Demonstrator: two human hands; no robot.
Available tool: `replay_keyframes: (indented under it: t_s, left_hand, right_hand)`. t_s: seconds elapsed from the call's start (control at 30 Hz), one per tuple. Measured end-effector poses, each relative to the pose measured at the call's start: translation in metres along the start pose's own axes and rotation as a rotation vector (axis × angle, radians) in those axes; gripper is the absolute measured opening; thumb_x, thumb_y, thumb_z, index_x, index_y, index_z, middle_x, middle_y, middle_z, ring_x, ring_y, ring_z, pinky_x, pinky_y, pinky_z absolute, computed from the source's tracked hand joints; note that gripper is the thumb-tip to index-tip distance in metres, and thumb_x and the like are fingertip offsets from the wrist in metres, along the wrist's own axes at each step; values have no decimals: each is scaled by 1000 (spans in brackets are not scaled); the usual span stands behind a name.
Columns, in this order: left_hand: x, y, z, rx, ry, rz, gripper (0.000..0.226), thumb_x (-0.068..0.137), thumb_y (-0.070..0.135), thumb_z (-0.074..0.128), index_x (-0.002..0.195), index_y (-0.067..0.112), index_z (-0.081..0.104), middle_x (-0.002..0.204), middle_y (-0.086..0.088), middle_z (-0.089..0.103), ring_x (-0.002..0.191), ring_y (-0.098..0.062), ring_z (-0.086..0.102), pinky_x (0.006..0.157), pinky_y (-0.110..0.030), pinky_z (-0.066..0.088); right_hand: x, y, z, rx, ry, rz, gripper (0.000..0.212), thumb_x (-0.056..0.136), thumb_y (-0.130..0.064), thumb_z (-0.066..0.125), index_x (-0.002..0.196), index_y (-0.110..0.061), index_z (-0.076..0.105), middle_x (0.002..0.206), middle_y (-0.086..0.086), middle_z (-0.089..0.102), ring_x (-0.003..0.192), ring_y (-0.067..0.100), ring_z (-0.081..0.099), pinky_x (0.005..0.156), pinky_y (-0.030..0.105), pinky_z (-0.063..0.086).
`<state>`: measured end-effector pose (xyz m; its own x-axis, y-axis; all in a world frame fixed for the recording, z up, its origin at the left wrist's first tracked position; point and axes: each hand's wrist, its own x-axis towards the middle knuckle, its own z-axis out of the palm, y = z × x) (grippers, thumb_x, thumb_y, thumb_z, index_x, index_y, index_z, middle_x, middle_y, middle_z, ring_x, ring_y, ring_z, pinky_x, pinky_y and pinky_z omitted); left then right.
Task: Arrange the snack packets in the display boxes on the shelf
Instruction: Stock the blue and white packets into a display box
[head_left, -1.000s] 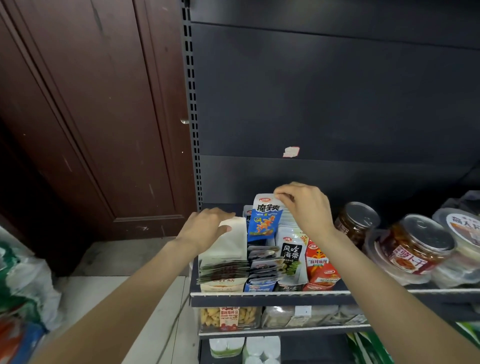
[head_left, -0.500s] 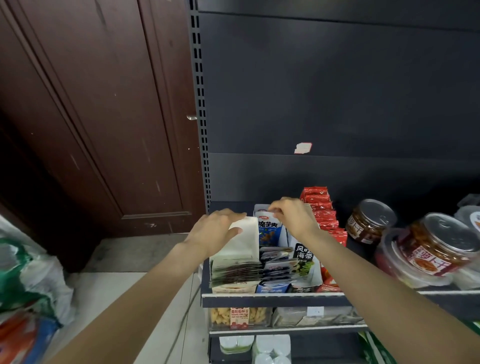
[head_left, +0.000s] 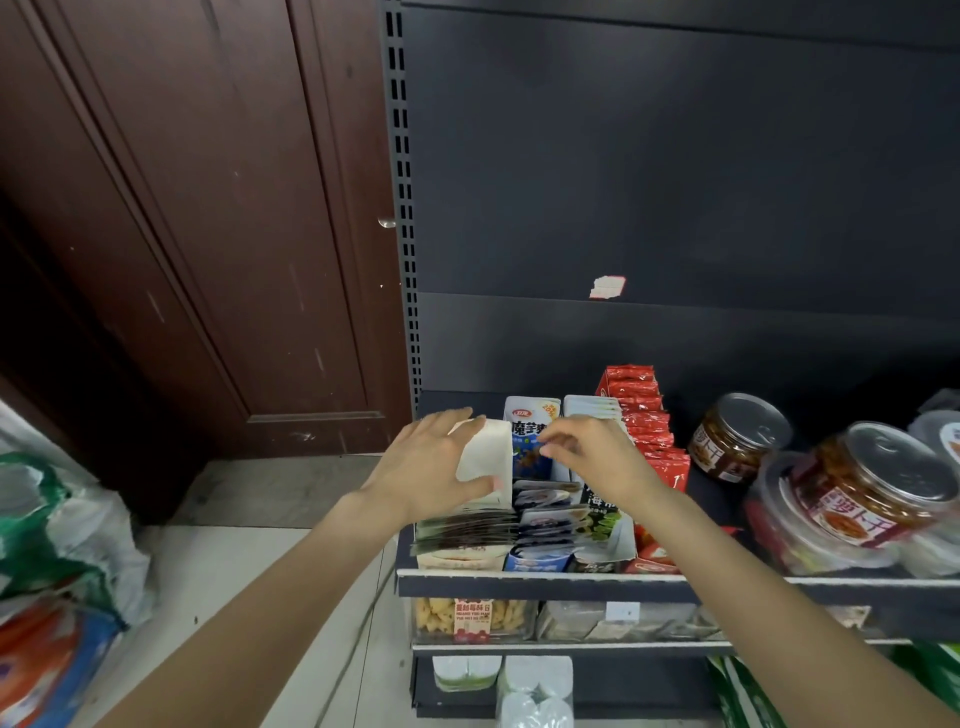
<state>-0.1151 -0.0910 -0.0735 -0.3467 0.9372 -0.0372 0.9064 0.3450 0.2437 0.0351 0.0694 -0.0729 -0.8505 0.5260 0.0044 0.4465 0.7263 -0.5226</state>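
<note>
Several narrow display boxes stand side by side at the left end of the shelf (head_left: 545, 579). My left hand (head_left: 431, 473) grips the raised white flap (head_left: 485, 457) of the leftmost box, which holds dark flat packets (head_left: 462, 530). My right hand (head_left: 597, 457) pinches the edge of an upright blue and white snack packet (head_left: 530, 441) in the second box. Blue and white packets (head_left: 545, 512) lie stacked in front of it. A black and white seaweed box (head_left: 602, 519) sits under my right wrist. Red packets (head_left: 644, 421) fill the box to the right.
Round lidded jars (head_left: 737, 436) and clear tubs (head_left: 872, 488) crowd the shelf's right side. A lower shelf holds a snack tub (head_left: 467, 618). Rolls of paper (head_left: 535, 686) sit below. A brown wooden door (head_left: 208, 234) stands to the left, with stuffed bags (head_left: 57, 561) on the floor.
My right hand has lowered the blue packet into the second box and shifted left, uncovering the row of red packets. My left hand stays on the white flap.
</note>
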Motion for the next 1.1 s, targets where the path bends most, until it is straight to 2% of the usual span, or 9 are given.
replay_keyframes:
  t_s: [0.1, 0.2, 0.4, 0.57, 0.73, 0.93, 1.1]
  left_hand:
    - [-5, 3, 1, 24, -47, 4, 94, 79, 70, 52, 151, 26, 11, 159, 4, 4, 146, -16, 5, 117, -33, 6]
    - [-7, 6, 2, 14, -79, -9, 105, 73, 74, 54, 152, 25, 5, 159, 4, -4, 146, -16, -2, 117, -33, 1]
    - [-5, 8, 6, -9, -126, -38, 114, 67, 74, 61, 151, 24, 3, 159, 3, -7, 146, -18, -7, 117, -36, 3]
    - [-6, 9, 7, -19, -123, -53, 114, 67, 73, 62, 152, 24, 3, 159, 4, -6, 146, -17, -6, 117, -37, 5]
    - [-8, 10, 7, -30, -122, -67, 114, 68, 72, 63, 152, 23, 3, 159, 5, -5, 146, -16, -5, 117, -36, 6]
    - [-6, 9, 3, -75, -108, -72, 107, 67, 73, 62, 150, 29, 12, 159, 5, 4, 146, -19, 3, 118, -40, 9]
    - [-2, 7, -5, -141, -80, -53, 91, 73, 71, 58, 147, 31, 25, 157, 2, 19, 143, -21, 16, 116, -41, 17]
  right_hand:
    - [-15, 0, -4, 28, -131, 22, 21, 88, -25, 64, 107, -20, 70, 104, 0, 69, 88, 8, 60, 79, 22, 48]
    - [-20, -4, -7, -41, -196, 2, 25, 88, -24, 63, 113, -19, 68, 110, 1, 68, 95, 11, 62, 86, 28, 50]
    - [-22, -9, -4, -274, -177, -99, 27, 96, -20, 50, 119, -23, 64, 122, -1, 64, 110, 17, 58, 91, 34, 48]
    - [-25, -15, 3, -393, -116, -139, 32, 96, -13, 44, 120, -21, 62, 123, 2, 61, 110, 22, 57, 89, 33, 45]
    - [-28, -13, 4, -280, -44, -87, 22, 91, -10, 53, 104, -16, 69, 108, 3, 62, 96, 20, 59, 79, 30, 47]
    - [-28, -18, -6, -124, -80, 11, 20, 90, -15, 60, 106, -18, 71, 113, 1, 66, 100, 16, 61, 85, 32, 50]
    - [-35, -28, -21, -138, 103, 60, 17, 91, -17, 59, 102, -17, 72, 105, -1, 69, 92, 15, 63, 80, 35, 52]
